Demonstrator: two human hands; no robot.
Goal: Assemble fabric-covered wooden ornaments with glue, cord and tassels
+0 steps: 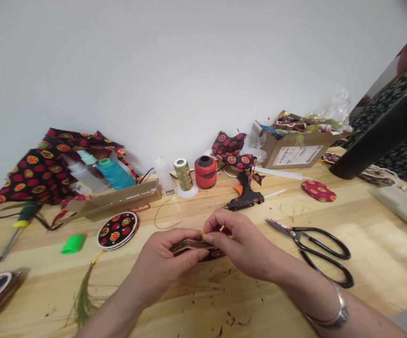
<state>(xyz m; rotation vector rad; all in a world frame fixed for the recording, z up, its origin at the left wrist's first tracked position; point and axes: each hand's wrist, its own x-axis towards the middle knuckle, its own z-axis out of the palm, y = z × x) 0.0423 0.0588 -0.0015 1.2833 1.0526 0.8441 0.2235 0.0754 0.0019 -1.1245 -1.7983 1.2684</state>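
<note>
A: Lower centre of the frame, the left hand (168,256) has its fingers clamped on a layered patterned piece (214,255); the right hand (240,244) pinches a yellow cord (202,233) at the upper edge, fingers together.
B: What does doing this well take?
A: A steady left grip, layers level, only gentle pulls, I'd judge.
B: And what's hidden?
A: Hands cover most of the piece; the cord's tiny, perhaps a loop, its fastening unclear.

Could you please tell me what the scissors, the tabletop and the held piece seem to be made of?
Scissors: metal blades, from their grey sheen; glossy black handles, perhaps painted or plastic-coated. Tabletop: pale wood or laminate, smooth, with visible grain. Held piece: apparently matte printed fabric, judging by its pattern.
</note>
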